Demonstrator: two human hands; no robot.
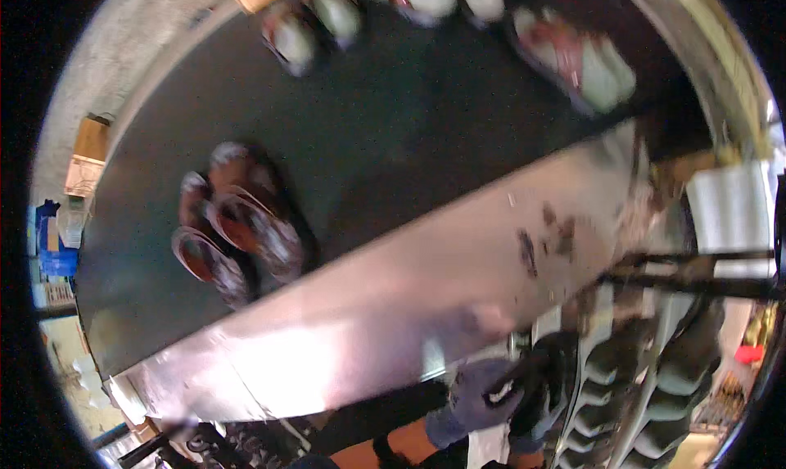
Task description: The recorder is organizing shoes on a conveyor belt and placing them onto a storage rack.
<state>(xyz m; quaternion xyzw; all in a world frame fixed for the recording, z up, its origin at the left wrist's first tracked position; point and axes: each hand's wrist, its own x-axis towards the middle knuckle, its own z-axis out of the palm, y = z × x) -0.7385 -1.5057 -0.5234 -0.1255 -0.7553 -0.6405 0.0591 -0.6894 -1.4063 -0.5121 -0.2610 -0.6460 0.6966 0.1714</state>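
At the lower right of centre, below the metal ledge, my left hand (479,395) in a grey-blue glove reaches in from the lower edge. Beside it is my right hand (530,426), also gloved and partly hidden. Between them is a dark shoe-like piece (550,375) with a light opening at its left side; both hands appear closed on it. Blur hides the exact finger positions and the kind of piece. Just to the right stands a rack (573,395) with rows of rounded grey-green shoe forms (602,375).
A dark conveyor belt (393,142) runs past a shiny metal ledge (377,330). A pair of brown strapped sandals (262,223) lies on the belt at left. Several sandals on pale forms (573,60) stand along its far side. Dark bars (696,277) jut in from the right.
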